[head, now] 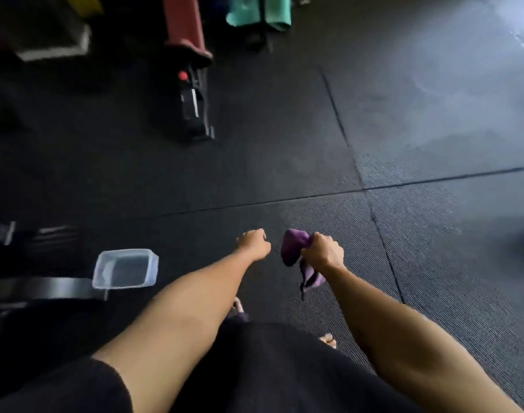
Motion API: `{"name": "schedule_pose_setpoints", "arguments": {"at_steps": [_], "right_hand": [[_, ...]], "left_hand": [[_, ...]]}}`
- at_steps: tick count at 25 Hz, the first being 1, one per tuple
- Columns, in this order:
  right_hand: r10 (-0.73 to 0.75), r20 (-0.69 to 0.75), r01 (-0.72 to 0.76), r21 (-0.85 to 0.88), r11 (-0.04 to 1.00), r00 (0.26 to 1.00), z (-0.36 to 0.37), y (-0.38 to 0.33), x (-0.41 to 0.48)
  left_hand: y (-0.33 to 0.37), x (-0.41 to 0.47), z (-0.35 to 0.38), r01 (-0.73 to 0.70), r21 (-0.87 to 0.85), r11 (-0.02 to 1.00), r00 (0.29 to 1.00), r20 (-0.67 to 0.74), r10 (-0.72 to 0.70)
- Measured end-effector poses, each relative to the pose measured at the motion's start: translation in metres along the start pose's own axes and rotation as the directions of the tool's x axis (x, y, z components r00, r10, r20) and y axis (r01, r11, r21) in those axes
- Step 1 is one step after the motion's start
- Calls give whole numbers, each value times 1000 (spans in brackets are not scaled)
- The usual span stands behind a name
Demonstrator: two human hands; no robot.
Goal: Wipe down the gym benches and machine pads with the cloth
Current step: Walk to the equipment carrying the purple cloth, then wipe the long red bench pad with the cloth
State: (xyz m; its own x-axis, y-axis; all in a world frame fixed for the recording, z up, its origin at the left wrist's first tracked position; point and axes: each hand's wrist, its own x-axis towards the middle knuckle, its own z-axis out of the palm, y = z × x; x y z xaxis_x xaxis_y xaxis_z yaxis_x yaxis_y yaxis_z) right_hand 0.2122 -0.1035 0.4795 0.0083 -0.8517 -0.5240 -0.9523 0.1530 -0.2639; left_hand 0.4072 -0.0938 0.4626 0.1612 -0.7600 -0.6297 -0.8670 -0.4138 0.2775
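Note:
My right hand [324, 250] grips a purple cloth [293, 245] in a fist, and part of the cloth hangs below the wrist. My left hand [253, 242] is curled into a loose fist just left of the cloth, a small gap away from it, and holds nothing that I can see. Both arms reach forward over the black rubber floor. A bench with a red pad [185, 25] stands at the far upper left, well beyond my hands. Its black frame [195, 111] runs toward me.
A clear plastic tub [125, 268] sits at the left on a dark machine part [46, 289]. Teal mats [259, 11] hang at the top. A white-edged box [55, 46] stands at the top left. Black floor tiles [403, 144] spread to the right.

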Motion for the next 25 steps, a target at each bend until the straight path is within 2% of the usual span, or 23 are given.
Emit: {"name": "schedule_pose_setpoints", "arguments": {"at_steps": [6,11,14,19,25], "right_hand": [[-139,6,139,-93,986,990,15,-150,42],[-278,19,278,-155,948,960,12,-259,73],[-362,75,369,-209,905,929,10,-317,112],[-497,170,526,-269,807,851,1,-417,186],[-607,217,644,-310,699,764,-28,-536,257]], "left_hand": [[-124,27,-67,107,-178,978,991,-62,-120],[-196,44,-113,178,-293,940,973,-93,-213],[-231,71,-146,250,-353,902,945,-115,-306],[-276,116,-212,387,-410,826,865,-150,-479],[-292,165,-300,402,-552,731,816,-146,-559]]}}
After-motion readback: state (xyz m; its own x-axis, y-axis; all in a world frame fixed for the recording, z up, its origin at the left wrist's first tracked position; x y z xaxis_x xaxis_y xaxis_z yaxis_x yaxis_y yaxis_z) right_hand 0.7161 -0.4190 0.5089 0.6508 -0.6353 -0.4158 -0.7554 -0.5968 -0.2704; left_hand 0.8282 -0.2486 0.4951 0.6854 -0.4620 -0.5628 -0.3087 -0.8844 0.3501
